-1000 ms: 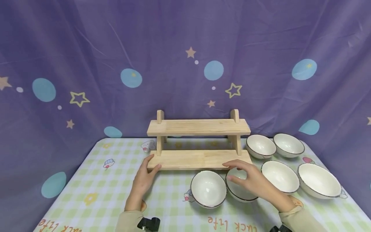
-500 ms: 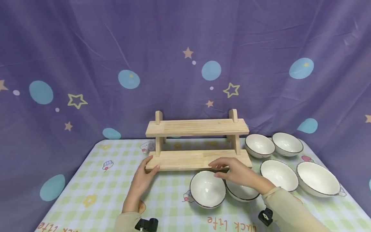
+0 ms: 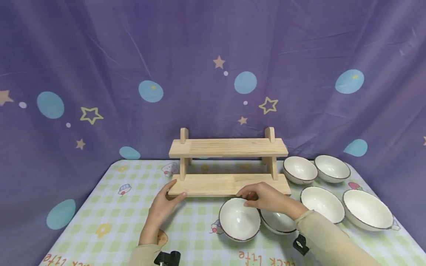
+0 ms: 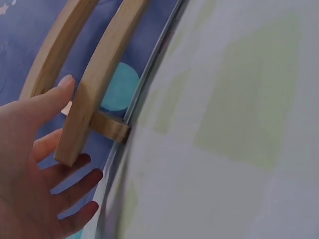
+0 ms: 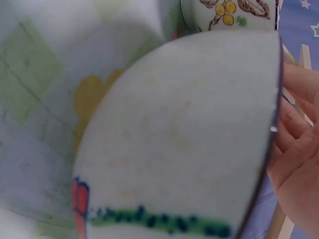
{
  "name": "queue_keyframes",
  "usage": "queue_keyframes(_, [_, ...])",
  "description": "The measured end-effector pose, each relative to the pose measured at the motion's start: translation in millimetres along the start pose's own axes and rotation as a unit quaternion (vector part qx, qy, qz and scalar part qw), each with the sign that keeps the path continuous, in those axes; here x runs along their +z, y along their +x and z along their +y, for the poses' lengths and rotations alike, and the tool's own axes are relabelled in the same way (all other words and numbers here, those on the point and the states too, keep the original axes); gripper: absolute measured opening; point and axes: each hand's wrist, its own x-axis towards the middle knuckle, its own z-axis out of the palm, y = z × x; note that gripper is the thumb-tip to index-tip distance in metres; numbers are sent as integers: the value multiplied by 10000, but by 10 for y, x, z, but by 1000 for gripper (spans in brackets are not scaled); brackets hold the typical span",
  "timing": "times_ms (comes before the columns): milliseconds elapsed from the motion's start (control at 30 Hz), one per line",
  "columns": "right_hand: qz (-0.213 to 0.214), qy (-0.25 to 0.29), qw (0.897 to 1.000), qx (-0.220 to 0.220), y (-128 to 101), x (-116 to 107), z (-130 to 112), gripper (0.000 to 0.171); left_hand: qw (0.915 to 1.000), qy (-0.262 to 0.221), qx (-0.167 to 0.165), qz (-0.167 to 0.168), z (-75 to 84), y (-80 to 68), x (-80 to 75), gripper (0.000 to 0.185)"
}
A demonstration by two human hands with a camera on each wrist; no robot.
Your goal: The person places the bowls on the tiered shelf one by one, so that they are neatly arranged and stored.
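At the left end of a two-tier wooden shelf (image 3: 229,184), my left hand (image 3: 164,207) touches the lower board's front corner, thumb in front. In the left wrist view, the thumb and spread fingers of that hand lie on either side of the board end (image 4: 75,134). My right hand (image 3: 267,199) pinches the far rim of a white dark-rimmed bowl (image 3: 239,221), thumb inside and fingers beyond it. A second bowl (image 3: 279,223) stands just right of it, partly under that hand. A bowl's painted outside (image 5: 174,124) fills much of the right wrist view.
Several more white bowls stand to the right: two smaller ones (image 3: 299,170) at the back, a wider one (image 3: 323,205) and an oval-looking one (image 3: 367,210) nearer. A checked cloth (image 3: 110,207) covers the table. A purple curtain (image 3: 199,37) hangs behind.
My right hand has moved left from over the second bowl to the left bowl, and its fingers have closed on the rim. My left hand stays at the shelf corner.
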Motion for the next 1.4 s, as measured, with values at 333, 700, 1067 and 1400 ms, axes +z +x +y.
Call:
queue_keyframes(333, [-316,-490,9983,-81,40,40,75,32,9997,128,-32,229,29,-23,4,74])
queue_keyframes(700, [-413,7,9991,-46,8,19,80,30,9995,54,-64,313,27,-14,6,66])
queue_keyframes(1067, [-322,-156,9994,-34,-19,-16,57,29,9983,-203,-12,547,56,7,27,64])
queue_keyframes(1400, [-268,-62,9996,-26,2,-48,-32,30,9989,-102,12,456,39,-22,29,73])
